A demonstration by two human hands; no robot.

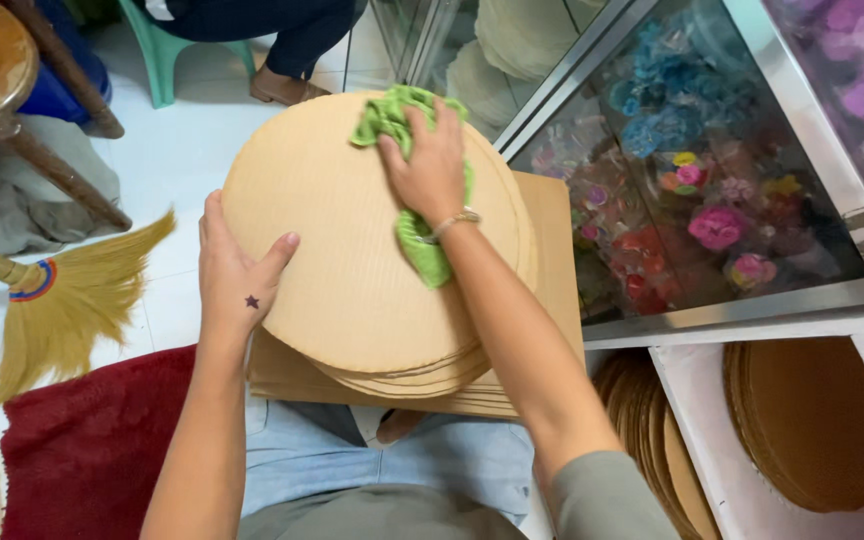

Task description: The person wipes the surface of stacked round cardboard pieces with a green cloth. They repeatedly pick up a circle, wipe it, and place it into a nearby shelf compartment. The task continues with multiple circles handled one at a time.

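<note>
Head view: the right hand [430,160] presses a crumpled green cloth [414,235] onto the top round cardboard disc [347,250], fingers closed over it; the left hand [237,275] grips that disc's left edge. The disc tops a stack on square cardboard sheets [552,260], beside a glass display case [742,300] of coloured flowers.

Round boards [352,260] stacked on square sheets [552,250] on lap; cloth [417,240] on top; broom [62,300] left, glass case [712,200] right, rug [82,440] lower-left.
</note>
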